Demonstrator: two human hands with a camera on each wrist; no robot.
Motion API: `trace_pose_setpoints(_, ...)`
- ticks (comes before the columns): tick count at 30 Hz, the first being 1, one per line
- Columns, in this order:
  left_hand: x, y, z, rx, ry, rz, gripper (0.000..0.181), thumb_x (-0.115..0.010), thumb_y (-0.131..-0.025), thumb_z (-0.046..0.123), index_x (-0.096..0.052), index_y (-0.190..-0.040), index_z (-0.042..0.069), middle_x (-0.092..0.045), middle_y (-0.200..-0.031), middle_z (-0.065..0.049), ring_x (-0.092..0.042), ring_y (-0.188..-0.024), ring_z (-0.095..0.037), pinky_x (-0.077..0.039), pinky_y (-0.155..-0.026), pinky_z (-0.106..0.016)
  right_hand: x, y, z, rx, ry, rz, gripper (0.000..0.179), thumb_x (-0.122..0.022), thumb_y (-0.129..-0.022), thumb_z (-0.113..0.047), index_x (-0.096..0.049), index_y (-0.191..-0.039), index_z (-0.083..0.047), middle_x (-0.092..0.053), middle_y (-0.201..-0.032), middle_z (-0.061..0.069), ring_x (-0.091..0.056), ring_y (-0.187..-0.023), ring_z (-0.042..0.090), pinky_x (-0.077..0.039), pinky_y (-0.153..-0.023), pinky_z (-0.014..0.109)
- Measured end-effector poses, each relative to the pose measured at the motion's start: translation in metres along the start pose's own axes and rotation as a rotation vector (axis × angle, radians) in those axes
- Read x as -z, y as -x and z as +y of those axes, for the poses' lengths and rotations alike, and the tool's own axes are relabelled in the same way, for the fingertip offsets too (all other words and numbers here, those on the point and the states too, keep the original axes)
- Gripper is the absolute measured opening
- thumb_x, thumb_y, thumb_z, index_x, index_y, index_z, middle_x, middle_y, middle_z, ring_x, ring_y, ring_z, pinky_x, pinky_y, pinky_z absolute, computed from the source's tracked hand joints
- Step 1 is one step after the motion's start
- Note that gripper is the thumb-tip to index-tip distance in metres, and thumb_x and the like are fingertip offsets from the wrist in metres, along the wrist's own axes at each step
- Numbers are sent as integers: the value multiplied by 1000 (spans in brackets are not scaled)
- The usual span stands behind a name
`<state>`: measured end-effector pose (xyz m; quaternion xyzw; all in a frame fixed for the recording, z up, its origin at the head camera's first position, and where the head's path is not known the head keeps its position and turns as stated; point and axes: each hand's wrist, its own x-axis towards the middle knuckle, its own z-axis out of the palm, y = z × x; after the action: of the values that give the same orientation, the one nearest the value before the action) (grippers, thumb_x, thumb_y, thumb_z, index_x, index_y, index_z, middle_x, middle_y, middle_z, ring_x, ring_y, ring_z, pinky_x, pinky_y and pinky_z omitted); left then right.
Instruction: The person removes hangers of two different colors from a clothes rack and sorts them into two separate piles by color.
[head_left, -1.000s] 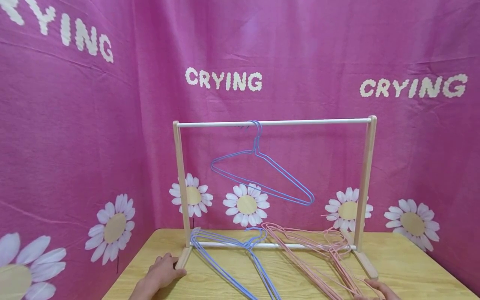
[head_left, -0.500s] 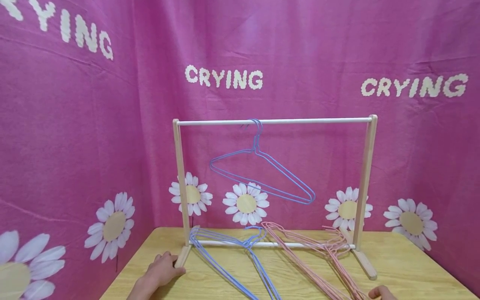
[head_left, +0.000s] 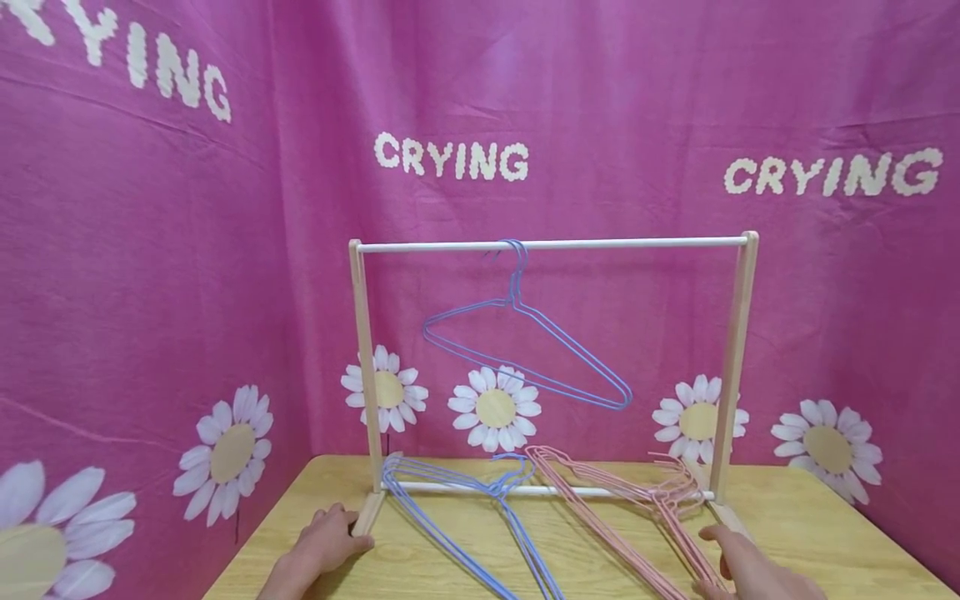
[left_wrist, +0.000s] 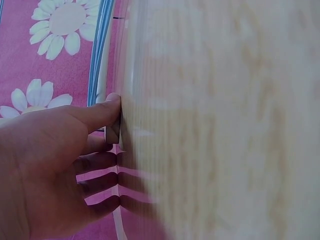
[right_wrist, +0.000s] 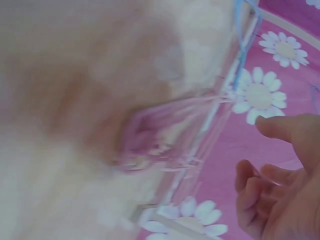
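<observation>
My left hand (head_left: pixel 322 546) pinches the front end of the left foot (left_wrist: pixel 114 131) of a wooden clothes rack (head_left: pixel 738 358), thumb on one side and fingers on the other. Beside the pink wire hangers (head_left: pixel 622 533), my right hand (head_left: pixel 757 571) is held with thumb and fingers apart, nothing between them. That right hand (right_wrist: pixel 285 175) also shows in the right wrist view, apart from the blurred hangers. Several blue wire hangers (head_left: pixel 450 500) lean over the rack's lower bar on the left. From the top bar hang blue hangers (head_left: pixel 555 387), hooked near its middle.
The rack stands on a light wood-grain table (head_left: pixel 442 567). A pink cloth (head_left: pixel 615 100) with daisies and white letters covers the walls behind and at the left. In the head view, my right hand covers part of the rack's right foot (head_left: pixel 731 518).
My right hand drew back from the pink hangers toward the bottom edge, then came forward again over the rack's right foot. The left hand has stayed in place.
</observation>
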<state>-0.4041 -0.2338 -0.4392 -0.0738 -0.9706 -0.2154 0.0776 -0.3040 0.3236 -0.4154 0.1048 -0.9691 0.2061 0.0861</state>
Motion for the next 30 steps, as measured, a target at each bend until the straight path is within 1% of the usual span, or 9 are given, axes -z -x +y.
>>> trace_pose_setpoints(2,-1,0,-1,0,-2,0,54,-78,-83,32,-67,-124,-1,-55,-95,-7,-47,-88,-25,-41,-73,-41,9,2,-29,-89,57,96,62,-76,-84,-40,-50,-131,-7,-47,-82,0,-41,-56,8,-34,-48,30)
trace_pose_setpoints(5,-1,0,-1,3,-3,-1,54,-79,-83,32,-67,-124,-1,-54,-95,-7,-47,-88,-25,-40,-73,-42,18,2,-55,-82,126,213,65,-74,-84,-47,-49,-134,-15,-49,-86,-3,-42,-56,8,-34,-48,32)
trace_pose_setpoints(8,-1,0,0,5,1,-3,53,-79,-82,33,-68,-122,-1,-55,-95,-7,-47,-89,-25,-41,-74,-43,24,-3,-69,-61,151,278,68,-72,-85,-53,-47,-138,-18,-54,-91,-4,-48,-62,8,-36,-49,33)
trace_pose_setpoints(13,0,0,0,3,-1,5,52,-79,-82,34,-69,-120,-1,-55,-97,-7,-47,-90,-25,-41,-74,-43,31,-15,-78,27,152,369,67,-74,-86,-47,-46,-139,-18,-62,-96,-2,-57,-70,9,-39,-50,35)
trace_pose_setpoints(20,-2,-1,-1,6,-3,8,52,-79,-82,33,-69,-120,-2,-55,-96,-7,-47,-89,-25,-41,-74,-43,41,-40,-82,143,171,564,73,-79,-81,-28,-44,-144,-18,-61,-93,-1,-49,-58,4,-34,-43,30)
trace_pose_setpoints(24,-1,0,0,-3,-8,16,51,-79,-82,33,-69,-119,-1,-56,-97,-7,-48,-90,-25,-42,-74,-43,46,-54,-82,223,223,699,79,-83,-77,-27,-44,-146,-20,-62,-88,-2,-43,-50,2,-28,-37,23)
trace_pose_setpoints(28,0,-1,0,0,-8,17,50,-79,-81,32,-70,-117,-1,-55,-95,-7,-48,-89,-25,-42,-74,-43,50,-69,-80,311,292,769,88,-86,-74,-29,-42,-149,-22,-65,-89,-2,-43,-48,1,-23,-36,17)
trace_pose_setpoints(29,-1,-1,0,2,-6,13,49,-79,-81,32,-70,-116,-1,-55,-96,-7,-48,-89,-25,-42,-74,-43,51,-73,-79,337,309,783,88,-85,-74,-31,-42,-150,-22,-65,-89,-1,-43,-47,1,-22,-36,15)
trace_pose_setpoints(30,-1,-1,1,4,-2,8,49,-79,-81,32,-70,-116,-1,-55,-96,-7,-48,-89,-25,-42,-74,-43,52,-76,-77,361,325,801,83,-81,-79,-40,-42,-150,-22,-65,-88,0,-44,-47,1,-22,-36,15)
